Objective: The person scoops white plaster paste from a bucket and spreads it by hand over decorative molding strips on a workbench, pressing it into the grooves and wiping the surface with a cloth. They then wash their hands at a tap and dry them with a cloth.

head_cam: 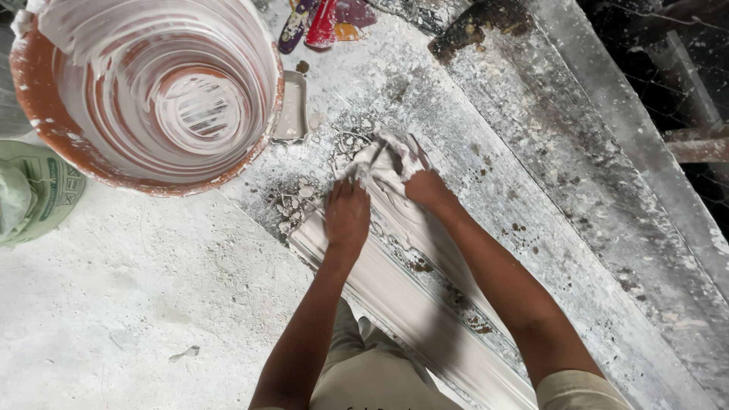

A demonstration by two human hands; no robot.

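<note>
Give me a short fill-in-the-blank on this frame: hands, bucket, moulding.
1. Both hands, left hand and right hand, press a wad of wet ____ plaster.
2. The plaster sits at the end of a long ____ moulding.
3. The bucket stands to the ____ of the hands.
4. The bucket's inside is smeared with ____ streaks.

Missing words: white; white; left; white

Bare forearms, plaster-smeared hands [387, 201], short beige sleeve at the right shoulder, beige trousers.

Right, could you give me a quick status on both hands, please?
Left hand and right hand both pressing wet white material onto moulding. Plaster-smeared bucket beside it.
</note>
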